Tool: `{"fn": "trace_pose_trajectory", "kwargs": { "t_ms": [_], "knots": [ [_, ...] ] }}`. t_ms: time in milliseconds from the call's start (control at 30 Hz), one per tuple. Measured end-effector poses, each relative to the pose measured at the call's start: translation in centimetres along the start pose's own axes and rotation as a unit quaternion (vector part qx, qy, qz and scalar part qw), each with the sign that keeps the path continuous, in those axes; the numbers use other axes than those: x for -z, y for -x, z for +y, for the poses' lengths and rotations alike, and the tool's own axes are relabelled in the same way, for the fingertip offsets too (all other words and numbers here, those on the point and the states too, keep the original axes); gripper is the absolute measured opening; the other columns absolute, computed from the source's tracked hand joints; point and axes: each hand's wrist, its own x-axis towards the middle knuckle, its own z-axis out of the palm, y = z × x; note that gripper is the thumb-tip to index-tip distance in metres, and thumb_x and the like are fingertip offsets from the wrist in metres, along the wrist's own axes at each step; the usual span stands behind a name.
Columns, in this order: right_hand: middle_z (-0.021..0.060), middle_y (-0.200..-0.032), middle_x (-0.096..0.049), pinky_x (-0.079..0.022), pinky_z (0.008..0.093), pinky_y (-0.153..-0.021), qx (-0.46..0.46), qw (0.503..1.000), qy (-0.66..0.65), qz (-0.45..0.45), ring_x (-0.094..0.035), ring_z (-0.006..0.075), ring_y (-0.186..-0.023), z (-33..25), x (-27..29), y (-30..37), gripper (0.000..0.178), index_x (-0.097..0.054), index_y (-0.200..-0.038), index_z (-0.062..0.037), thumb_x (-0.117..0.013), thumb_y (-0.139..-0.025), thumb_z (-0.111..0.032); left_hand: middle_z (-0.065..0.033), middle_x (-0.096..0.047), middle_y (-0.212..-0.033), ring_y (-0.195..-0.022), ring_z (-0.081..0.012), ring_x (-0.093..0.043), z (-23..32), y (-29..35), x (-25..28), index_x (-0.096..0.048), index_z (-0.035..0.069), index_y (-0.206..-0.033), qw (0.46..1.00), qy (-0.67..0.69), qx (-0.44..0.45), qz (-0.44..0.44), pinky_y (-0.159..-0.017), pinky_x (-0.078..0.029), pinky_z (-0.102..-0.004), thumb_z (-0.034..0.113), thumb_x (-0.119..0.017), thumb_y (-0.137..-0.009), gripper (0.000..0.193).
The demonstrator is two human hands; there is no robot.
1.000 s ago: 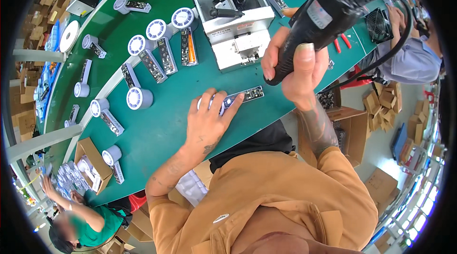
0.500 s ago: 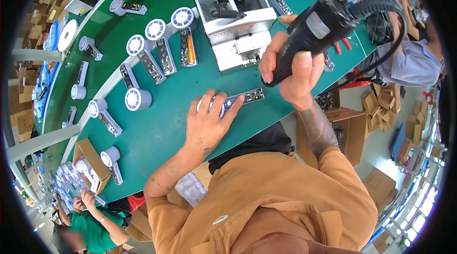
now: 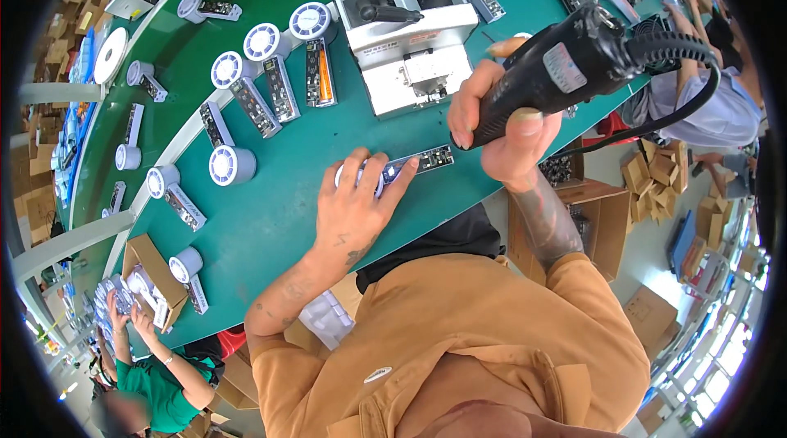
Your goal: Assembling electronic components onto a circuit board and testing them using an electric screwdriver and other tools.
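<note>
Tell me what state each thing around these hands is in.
Handheld fan: lying under left hand, circuit board exposed.
Black corded power tool: gripped in right hand, running or not unclear.
Fan with orange strip: unheld, its board exposed.
Silver benchtop machine: top uncovered.
Small carton: open, white items inside.

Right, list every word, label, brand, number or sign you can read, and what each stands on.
Pale label on the black handheld tool: print too small to read.
Silver machine, front: lettering and a red mark, not copied here.
White oval badge on the tan shirt: too small to read.
Handheld fan at left: handle lettering, too blurred to be sure.
</note>
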Motion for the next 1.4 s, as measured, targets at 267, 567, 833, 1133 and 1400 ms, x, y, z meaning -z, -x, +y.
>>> {"fn": "trace_pose_trajectory", "kwargs": {
  "t_ms": [267,567,833,1133,1400],
  "knots": [
    [0.0047,-0.067,-0.049,-0.042,0.031,-0.045,-0.01,0.995,-0.077,-0.058,-0.053,0.0182,-0.051,0.4,0.8,1.7,0.073,-0.044,-0.128,-0.0138,-0.07,-0.082,-0.065,-0.0067,-0.057,-0.107,-0.106,-0.0278,-0.056,-0.1,-0.1,0.3,-0.068,0.023,-0.127,1.0,0.002,-0.002,0.006,-0.077,-0.05,-0.0393,0.011,-0.065,-0.075,0.052],
    [0.0066,-0.068,-0.056,-0.041,0.0272,-0.048,0.06,0.997,-0.02,-0.033,-0.052,0.0139,-0.053,-1.5,-2.0,-4.4,0.066,-0.053,-0.09,-0.0015,-0.057,-0.089,-0.067,-0.0089,-0.056,-0.111,-0.11,-0.0294,-0.055,0.7,0.8,0.8,-0.064,0.02,-0.13,0.999,-0.013,0.034,-0.017,-0.081,-0.05,-0.0432,0.009,-0.066,-0.078,0.054],
    [0.0089,-0.064,-0.052,-0.04,0.0259,-0.043,0.053,0.997,0.036,-0.031,-0.049,0.0126,-0.045,-1.1,-2.5,-4.0,0.058,-0.04,-0.126,0.0076,-0.049,-0.102,-0.045,-0.0079,-0.055,-0.108,-0.106,-0.0276,-0.055,0.1,0.6,0.3,-0.066,0.02,-0.128,0.999,-0.025,0.037,-0.004,-0.076,-0.052,-0.0397,0.009,-0.065,-0.078,0.051],
    [0.0089,-0.061,-0.051,-0.041,0.0272,-0.041,0.025,0.999,0.043,-0.016,-0.05,0.0132,-0.044,-0.3,-1.5,-1.4,0.064,-0.038,-0.129,0.0071,-0.047,-0.101,-0.05,-0.0081,-0.058,-0.107,-0.104,-0.0274,-0.056,0.1,0.4,0.5,-0.069,0.02,-0.125,0.999,-0.014,0.038,0.007,-0.071,-0.05,-0.0377,0.008,-0.064,-0.076,0.051],
    [0.0065,-0.065,-0.051,-0.042,0.0287,-0.043,0.002,0.999,-0.037,-0.033,-0.05,0.0151,-0.048,1.0,-0.6,1.4,0.074,-0.04,-0.124,-0.0006,-0.066,-0.089,-0.06,-0.0068,-0.057,-0.108,-0.105,-0.0268,-0.056,0.0,0.6,0.3,-0.069,0.02,-0.125,0.999,-0.019,0.034,0.007,-0.073,-0.049,-0.0372,0.009,-0.064,-0.076,0.051]
  ]
}}
